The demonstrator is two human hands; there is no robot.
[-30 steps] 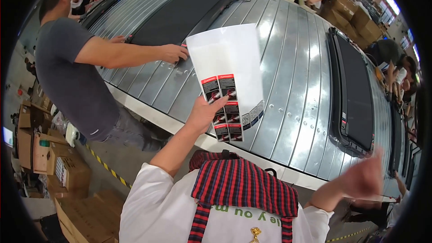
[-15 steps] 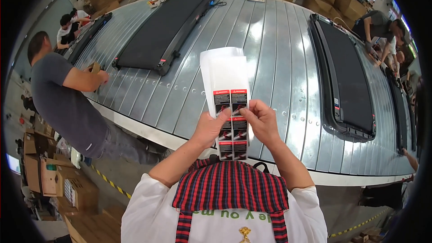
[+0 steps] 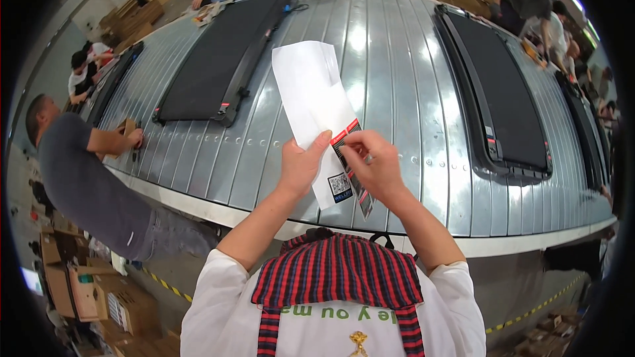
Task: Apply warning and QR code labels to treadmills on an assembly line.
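My left hand (image 3: pixel 299 166) grips a stack of long white sticker sheets (image 3: pixel 305 82), its thumb on top. Sheets in the stack are fanned apart. A narrow sheet of red-and-black warning labels (image 3: pixel 339 137) slants out at the right side of the stack. My right hand (image 3: pixel 378 164) has its fingers pinched over that label sheet and covers part of it. On the white sheet beside it, a square black-and-white code label (image 3: pixel 339 187) shows near the lower end. Both hands are above the near edge of the metal table.
Ribbed metal table (image 3: pixel 377 79) curves across the view. Black treadmill-like decks lie at left (image 3: pixel 218 63) and right (image 3: pixel 506 92). A person in a dark grey shirt (image 3: pixel 86 172) stands at left, holding a brown piece. Other people line the far side; cardboard boxes (image 3: pixel 126 301) are stacked lower left.
The sheets have tilted and fanned apart, with the label sheet now slanting to the right. A code label has come into view. My view has shifted slightly.
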